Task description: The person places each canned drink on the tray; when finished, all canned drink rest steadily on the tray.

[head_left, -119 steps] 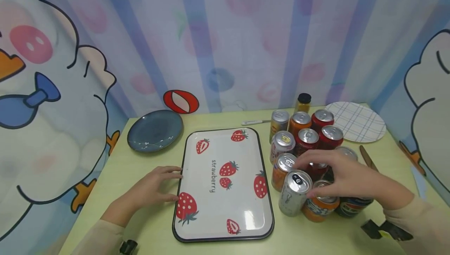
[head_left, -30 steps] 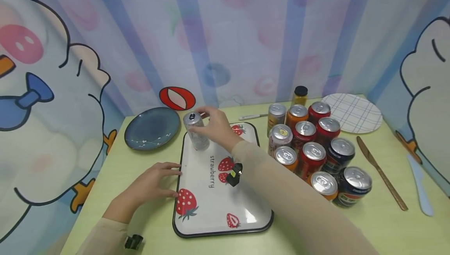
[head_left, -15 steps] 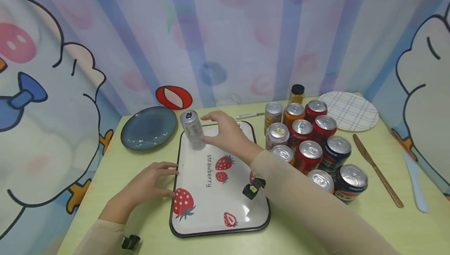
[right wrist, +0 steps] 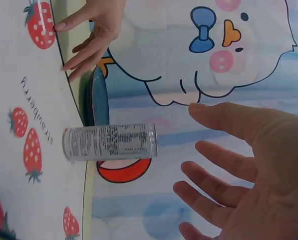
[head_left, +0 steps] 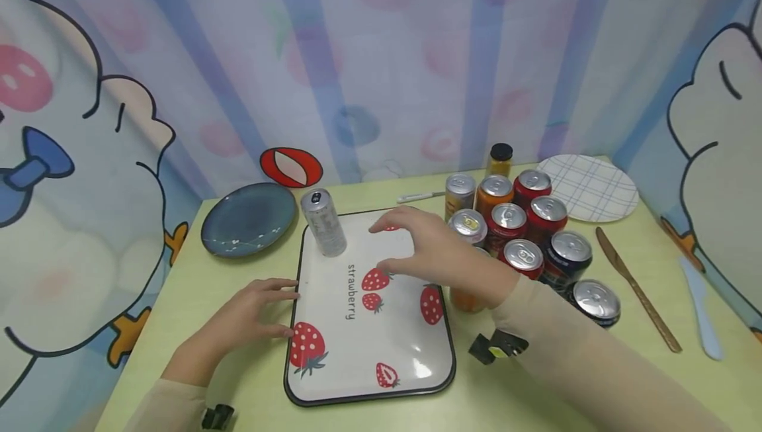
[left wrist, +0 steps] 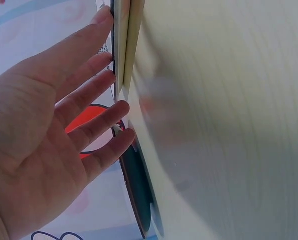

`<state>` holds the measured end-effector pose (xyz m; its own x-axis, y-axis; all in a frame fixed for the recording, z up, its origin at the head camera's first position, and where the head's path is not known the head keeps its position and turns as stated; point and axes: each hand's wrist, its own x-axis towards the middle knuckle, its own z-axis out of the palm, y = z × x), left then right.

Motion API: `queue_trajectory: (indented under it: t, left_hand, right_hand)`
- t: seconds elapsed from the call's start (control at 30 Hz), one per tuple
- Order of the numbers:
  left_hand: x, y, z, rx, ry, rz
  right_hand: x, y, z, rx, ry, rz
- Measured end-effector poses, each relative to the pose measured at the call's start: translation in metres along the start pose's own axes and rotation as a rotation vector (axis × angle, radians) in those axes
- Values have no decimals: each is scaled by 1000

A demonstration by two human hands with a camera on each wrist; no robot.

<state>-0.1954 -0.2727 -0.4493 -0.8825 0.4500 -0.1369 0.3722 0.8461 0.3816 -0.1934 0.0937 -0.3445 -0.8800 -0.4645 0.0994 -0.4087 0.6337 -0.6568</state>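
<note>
A slim silver can point(head_left: 323, 221) stands upright at the far left corner of the white strawberry tray point(head_left: 393, 346), with nothing touching it. The right hand point(head_left: 437, 253) hovers over the tray's far right part, well apart from that can, its fingers spread and loosely bent and holding nothing; the right-wrist view shows the same empty, open palm point(right wrist: 253, 170) with the can point(right wrist: 110, 142) beyond it. The left hand point(head_left: 250, 316) lies flat on the green table point(head_left: 196, 300), its straight fingertips touching the tray's left rim, as the left-wrist view point(left wrist: 44, 130) confirms. Just beside the tray's right edge stands a tight cluster of drink cans point(head_left: 524, 233) in silver, orange, red and dark blue; the right forearm crosses in front of the nearer ones and hides part of an orange can point(head_left: 465, 300). Behind the cluster are a small dark-capped jar point(head_left: 499, 159) and a checked white plate point(head_left: 588, 187). A dark blue plate point(head_left: 249, 219) sits left of the tray's far corner. A wooden knife point(head_left: 637, 298) and a pale blue knife point(head_left: 701, 316) lie at the right.
</note>
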Motion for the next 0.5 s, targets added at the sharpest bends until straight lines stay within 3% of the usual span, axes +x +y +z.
queue_trajectory:
  t: [0.23, 0.5]
  left_hand:
    - [0, 2, 0, 23, -2, -5]
    - [0, -2, 1, 11, 7, -2]
  right_hand:
    - [-36, 26, -19, -36, -48, -114]
    - [-69, 55, -46, -61, -62, -168]
